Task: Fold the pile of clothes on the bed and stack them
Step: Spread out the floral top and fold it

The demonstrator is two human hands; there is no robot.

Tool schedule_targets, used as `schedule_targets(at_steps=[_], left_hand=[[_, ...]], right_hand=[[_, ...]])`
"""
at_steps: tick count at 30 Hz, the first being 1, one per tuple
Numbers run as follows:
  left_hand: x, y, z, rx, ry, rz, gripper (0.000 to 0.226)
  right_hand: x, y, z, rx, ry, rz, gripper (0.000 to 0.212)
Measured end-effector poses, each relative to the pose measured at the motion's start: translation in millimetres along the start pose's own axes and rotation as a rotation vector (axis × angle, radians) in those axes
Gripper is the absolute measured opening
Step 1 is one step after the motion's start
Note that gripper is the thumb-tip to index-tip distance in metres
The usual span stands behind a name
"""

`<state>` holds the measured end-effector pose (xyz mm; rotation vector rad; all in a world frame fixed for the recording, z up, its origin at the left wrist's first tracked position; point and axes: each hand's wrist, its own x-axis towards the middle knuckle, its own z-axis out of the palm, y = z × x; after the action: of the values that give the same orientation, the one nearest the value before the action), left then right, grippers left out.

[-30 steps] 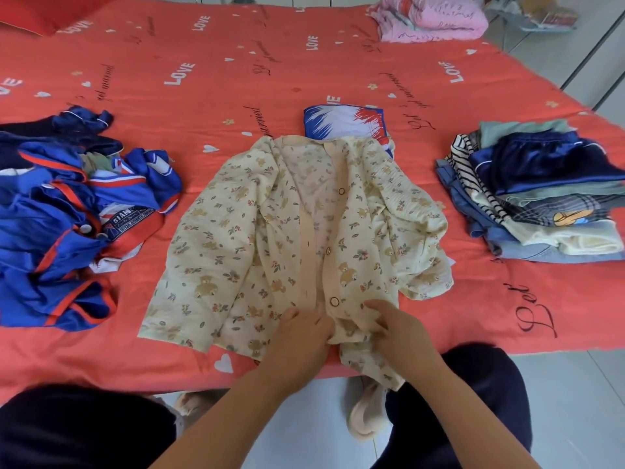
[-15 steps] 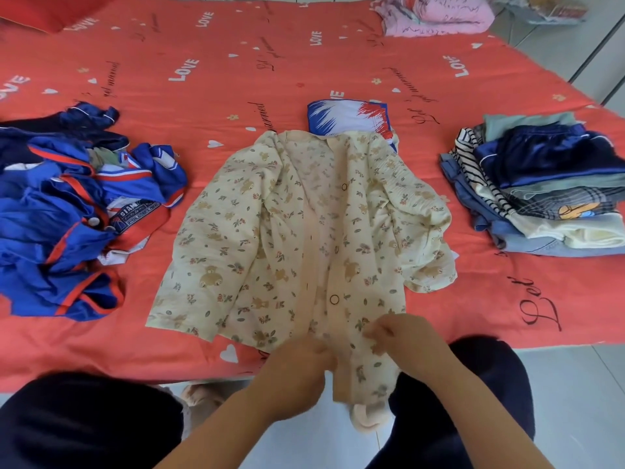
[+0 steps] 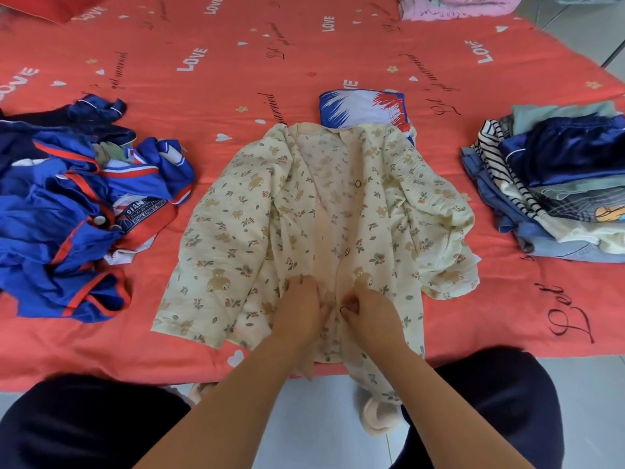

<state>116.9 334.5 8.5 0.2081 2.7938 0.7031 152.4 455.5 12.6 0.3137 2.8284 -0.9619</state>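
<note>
1. A cream flower-print shirt [image 3: 304, 225] is pictured spread front-up at the middle of the bed's [image 3: 236, 62] near edge, its hem hanging over that edge.
2. The shirt's two front edges are being brought together low on the chest. The left hand [image 3: 301, 309] is curled onto the left front edge, and the right hand [image 3: 368, 309] is pinched on the right front edge beside a ring snap [image 3: 344, 310]. Neither hand is spread flat.
3. Closing the front is judged to be the step in hand. Higher up, the front is seen gaping open toward the collar, and the right sleeve is bunched, so the fold itself is not yet begun.
4. A stack of folded clothes [image 3: 558, 184] is shown near the bed's right edge, apart from the shirt, and is taken as the finished share of the work.
5. One folded blue, white and red garment [image 3: 362, 106] is seen just beyond the collar, partly covered by the shirt.
6. A crumpled pile of blue clothes [image 3: 67, 211] is seen near the left edge, unfolded. With the shirt, it is judged to be what is left.
7. A pink bundle [image 3: 456, 5] is glimpsed at the far edge. Whether it belongs to the task cannot be told.
</note>
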Motion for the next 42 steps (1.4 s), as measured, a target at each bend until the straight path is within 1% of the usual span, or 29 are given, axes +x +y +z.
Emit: schedule_targets(at_steps=[2,4,6,8,9,10,13,15,18,20,22,26,29,33,37,40,42], left_hand=[[3.6,-0.3,0.6,0.019,0.011,0.017,0.027],[4.8,-3.5,-3.0,-0.057,0.042,0.016,0.018],[0.3,-4.8,-9.8,-0.211,0.083,0.010,0.014],[-10.0,-3.0,-16.9,-0.375,0.116,0.012,0.012],[-15.5,-1.3,-18.8,-0.454,0.121,0.004,0.011],[-19.7,-0.5,-18.8,-0.529,0.118,-0.013,0.011],[-27.5,0.2,-16.7,-0.731,0.098,-0.074,0.021],[-28.9,0.4,-14.9,-0.799,0.088,-0.097,0.026],[-28.7,1.1,-13.9,-0.792,0.093,-0.103,0.026],[-28.3,1.1,-14.2,-0.763,0.111,-0.092,0.028],[-28.6,0.6,-13.5,-0.716,0.121,-0.073,0.030],[-29.1,-0.8,-14.0,-0.654,0.090,-0.046,0.012],[-22.7,-5.3,-17.3,-0.553,0.028,0.000,0.014],[-12.2,-6.8,-20.9,-0.605,-0.034,-0.048,0.017],[-9.0,-2.4,-20.5,-0.668,-0.031,-0.116,0.016],[-9.2,-1.0,-17.6,-0.579,-0.002,-0.108,0.011],[-11.1,1.0,-14.6,-0.545,0.041,-0.085,0.012]], right_hand=[[2.5,0.4,-0.1,-0.010,-0.026,0.014,0.006],[5.8,1.6,-2.1,0.035,-0.023,0.037,0.001],[7.5,0.4,-7.4,0.158,0.008,0.099,0.005],[7.6,-3.2,-13.8,0.333,0.027,0.161,0.003],[7.0,-5.9,-16.0,0.420,0.023,0.185,0.008],[5.9,-8.7,-16.9,0.478,0.006,0.196,0.011],[3.1,-13.5,-11.3,0.525,-0.045,0.203,0.004],[1.5,-13.1,-8.8,0.595,-0.060,0.241,0.003],[1.0,-11.9,-10.4,0.763,-0.110,0.316,0.005],[1.4,-11.6,-12.9,0.816,-0.138,0.339,0.004],[2.0,-11.3,-13.6,0.809,-0.156,0.337,0.002],[1.5,-12.0,-13.1,0.792,-0.137,0.340,0.006],[0.0,-11.3,-13.0,0.814,-0.125,0.343,0.008],[0.7,-10.8,-12.1,0.814,-0.108,0.337,0.007],[1.1,-10.1,-13.2,0.797,-0.119,0.302,0.009],[1.0,-9.5,-15.6,0.854,-0.184,0.306,0.015],[1.5,-9.4,-14.9,0.847,-0.206,0.317,0.007]])
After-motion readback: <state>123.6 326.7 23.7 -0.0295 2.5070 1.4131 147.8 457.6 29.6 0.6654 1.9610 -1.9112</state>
